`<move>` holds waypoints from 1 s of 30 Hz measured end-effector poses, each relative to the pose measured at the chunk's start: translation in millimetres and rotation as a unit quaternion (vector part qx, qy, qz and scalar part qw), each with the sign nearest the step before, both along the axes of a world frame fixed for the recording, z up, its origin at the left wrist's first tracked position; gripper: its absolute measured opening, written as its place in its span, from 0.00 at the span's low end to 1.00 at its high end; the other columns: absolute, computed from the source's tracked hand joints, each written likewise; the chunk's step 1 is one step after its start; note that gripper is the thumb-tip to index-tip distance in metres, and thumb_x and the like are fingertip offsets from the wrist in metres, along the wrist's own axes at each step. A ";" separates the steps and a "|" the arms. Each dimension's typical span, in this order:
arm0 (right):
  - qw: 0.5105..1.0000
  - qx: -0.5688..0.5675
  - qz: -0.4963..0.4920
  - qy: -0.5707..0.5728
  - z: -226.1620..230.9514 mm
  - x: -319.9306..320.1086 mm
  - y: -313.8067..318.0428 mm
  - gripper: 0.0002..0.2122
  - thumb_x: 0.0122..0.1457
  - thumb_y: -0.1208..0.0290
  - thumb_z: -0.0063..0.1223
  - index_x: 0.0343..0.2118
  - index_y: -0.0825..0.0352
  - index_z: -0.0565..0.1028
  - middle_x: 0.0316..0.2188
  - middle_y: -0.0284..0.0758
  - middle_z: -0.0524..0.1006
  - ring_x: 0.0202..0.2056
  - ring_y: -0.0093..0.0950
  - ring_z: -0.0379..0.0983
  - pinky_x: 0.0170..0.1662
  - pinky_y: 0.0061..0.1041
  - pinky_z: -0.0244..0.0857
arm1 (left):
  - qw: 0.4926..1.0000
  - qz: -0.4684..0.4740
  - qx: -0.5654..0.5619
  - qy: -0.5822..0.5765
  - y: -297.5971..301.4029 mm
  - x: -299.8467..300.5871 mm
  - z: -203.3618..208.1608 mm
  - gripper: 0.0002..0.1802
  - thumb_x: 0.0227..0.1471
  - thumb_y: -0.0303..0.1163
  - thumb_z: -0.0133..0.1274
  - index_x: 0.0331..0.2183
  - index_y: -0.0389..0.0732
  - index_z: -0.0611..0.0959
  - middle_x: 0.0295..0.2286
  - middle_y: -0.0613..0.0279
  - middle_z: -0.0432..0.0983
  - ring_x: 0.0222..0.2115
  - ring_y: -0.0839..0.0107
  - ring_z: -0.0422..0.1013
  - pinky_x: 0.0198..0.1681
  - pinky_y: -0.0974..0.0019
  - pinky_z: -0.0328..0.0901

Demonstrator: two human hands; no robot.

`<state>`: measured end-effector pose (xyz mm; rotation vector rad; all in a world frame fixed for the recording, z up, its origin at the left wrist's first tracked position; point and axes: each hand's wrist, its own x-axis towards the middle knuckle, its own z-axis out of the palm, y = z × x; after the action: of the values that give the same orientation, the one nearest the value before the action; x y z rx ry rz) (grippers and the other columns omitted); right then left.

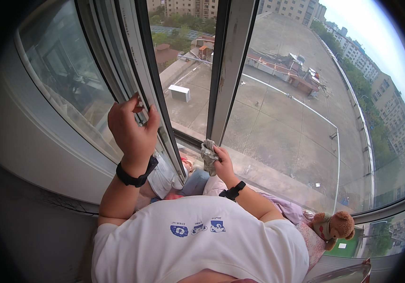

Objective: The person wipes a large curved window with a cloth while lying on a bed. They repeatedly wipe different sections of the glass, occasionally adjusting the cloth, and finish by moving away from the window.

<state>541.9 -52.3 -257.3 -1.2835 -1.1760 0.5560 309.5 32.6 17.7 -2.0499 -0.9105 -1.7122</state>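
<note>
My left hand (134, 127) is raised at the inner edge of a white sliding window sash (134, 56). Its fingers curl round that edge, with the thumb on the near side; part of the fingertips is hidden. Lower and to the right, my right hand (224, 164) grips a crumpled grey cloth (209, 157). The cloth bunches up against the foot of the white upright window post (233, 61), close to the bottom rail. Both wrists wear black bands.
Clothes and bedding, including a pinkish-purple cloth (285, 207), lie along the sill below the window. A brown teddy bear (337, 226) sits at the right by the glass. Through the panes a flat concrete roof (278, 118) shows, with a white box unit (179, 93) on it.
</note>
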 end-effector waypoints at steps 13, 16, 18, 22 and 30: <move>0.995 0.034 -0.088 -0.018 23.6 19.0 -54.1 0.29 0.46 0.90 0.41 0.55 0.69 0.72 0.49 0.40 0.71 0.51 0.33 0.69 0.54 0.23 0.61 | 0.997 -0.069 0.029 -0.003 67.0 120.7 -16.1 0.19 0.47 0.36 0.62 0.41 0.43 0.74 0.24 0.71 0.72 0.29 0.69 0.72 0.52 0.53 0.57; 0.994 0.031 -0.102 -0.010 24.3 23.8 -61.7 0.29 0.46 0.90 0.41 0.55 0.69 0.72 0.50 0.40 0.71 0.52 0.33 0.69 0.55 0.23 0.61 | 0.996 -0.082 0.022 0.003 76.9 138.6 -19.0 0.21 0.49 0.39 0.61 0.43 0.43 0.74 0.30 0.68 0.74 0.34 0.67 0.71 0.53 0.52 0.56; 0.993 0.038 -0.109 -0.010 23.6 26.7 -63.9 0.29 0.46 0.90 0.41 0.55 0.69 0.72 0.51 0.40 0.71 0.53 0.33 0.69 0.55 0.23 0.61 | 0.996 -0.082 0.038 0.011 83.8 145.2 -22.2 0.22 0.49 0.40 0.61 0.45 0.43 0.74 0.33 0.66 0.74 0.38 0.66 0.71 0.54 0.52 0.55; 0.993 0.044 -0.112 0.001 21.9 31.1 -62.9 0.29 0.45 0.90 0.40 0.55 0.70 0.72 0.52 0.40 0.69 0.53 0.32 0.69 0.56 0.23 0.61 | 0.996 -0.076 0.014 0.034 91.0 150.4 -41.4 0.27 0.48 0.42 0.59 0.49 0.42 0.74 0.44 0.59 0.72 0.46 0.62 0.68 0.55 0.50 0.55; 0.993 0.026 -0.114 -0.037 28.5 39.3 -69.1 0.29 0.45 0.90 0.40 0.54 0.69 0.73 0.50 0.39 0.69 0.51 0.32 0.69 0.54 0.22 0.61 | 0.987 -0.097 -0.087 0.088 87.5 148.7 -107.6 0.38 0.54 0.43 0.55 0.61 0.37 0.62 0.56 0.49 0.60 0.55 0.53 0.60 0.59 0.47 0.53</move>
<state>581.1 -121.4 -228.8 -1.3806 -1.0791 0.3115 458.2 120.2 -90.0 -2.4332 -0.8535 -1.5573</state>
